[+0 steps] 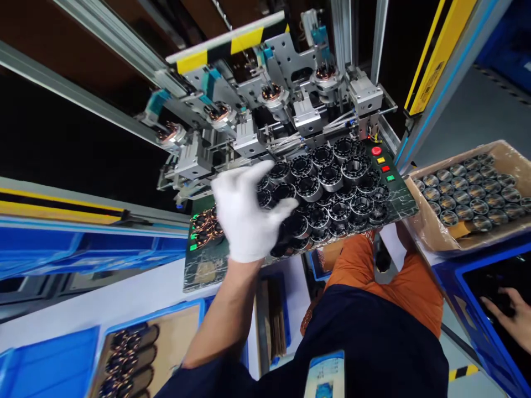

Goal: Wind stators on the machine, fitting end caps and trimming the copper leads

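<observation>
My left hand, in a white glove, hovers over the left part of a group of black-and-silver ring-shaped parts. Its thumb and fingers are apart with nothing between them. The rings stand stacked close together on a dark green machine panel. Left of the glove sit copper-wound parts. At the far right edge my bare right hand reaches into a blue crate over dark contents. Its visible fingers are spread; the black things under them are too dark to make out.
Behind the panel stands a machine with metal clamps and copper-wound parts in its holders. Coloured buttons line the panel's right end. A cardboard box holds silver cylinders. A blue tray at lower left holds copper-wound parts. Yellow posts flank the machine.
</observation>
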Demonstrator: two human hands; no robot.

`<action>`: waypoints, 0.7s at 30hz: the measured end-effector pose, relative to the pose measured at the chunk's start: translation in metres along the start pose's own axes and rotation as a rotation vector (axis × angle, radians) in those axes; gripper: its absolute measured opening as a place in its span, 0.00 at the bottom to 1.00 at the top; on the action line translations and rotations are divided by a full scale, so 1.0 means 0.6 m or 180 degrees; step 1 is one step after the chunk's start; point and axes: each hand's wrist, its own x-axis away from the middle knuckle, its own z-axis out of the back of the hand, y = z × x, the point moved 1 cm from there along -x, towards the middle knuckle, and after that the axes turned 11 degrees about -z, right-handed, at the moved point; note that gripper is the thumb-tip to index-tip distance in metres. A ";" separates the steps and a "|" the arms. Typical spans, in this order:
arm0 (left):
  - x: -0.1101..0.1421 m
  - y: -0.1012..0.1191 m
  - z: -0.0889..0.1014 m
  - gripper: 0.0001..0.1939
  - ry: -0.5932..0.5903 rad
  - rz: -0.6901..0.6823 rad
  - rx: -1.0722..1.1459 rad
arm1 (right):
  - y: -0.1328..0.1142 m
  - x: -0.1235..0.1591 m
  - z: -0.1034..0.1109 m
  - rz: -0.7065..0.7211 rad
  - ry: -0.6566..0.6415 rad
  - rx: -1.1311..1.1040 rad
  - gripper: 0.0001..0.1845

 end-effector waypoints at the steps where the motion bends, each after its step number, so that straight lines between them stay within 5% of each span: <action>1: 0.011 -0.004 0.013 0.33 0.0208 0.0120 0.0053 | -0.005 0.007 0.004 -0.0131 -0.0142 -0.0118 0.38; 3: 0.031 -0.007 0.026 0.27 0.0243 0.0323 0.0131 | -0.023 0.022 0.012 -0.0263 -0.0327 -0.0316 0.44; 7: 0.058 0.001 0.003 0.27 -0.0494 0.0451 0.0239 | -0.065 0.041 0.022 -0.0334 -0.0299 -0.0254 0.54; 14: 0.063 0.000 -0.035 0.16 -0.0689 0.0579 -0.0022 | -0.069 0.036 0.006 -0.0496 -0.0297 -0.0220 0.45; 21: 0.058 0.002 -0.030 0.20 -0.0800 0.0598 0.0036 | -0.072 0.037 0.006 -0.0367 -0.0296 -0.0234 0.46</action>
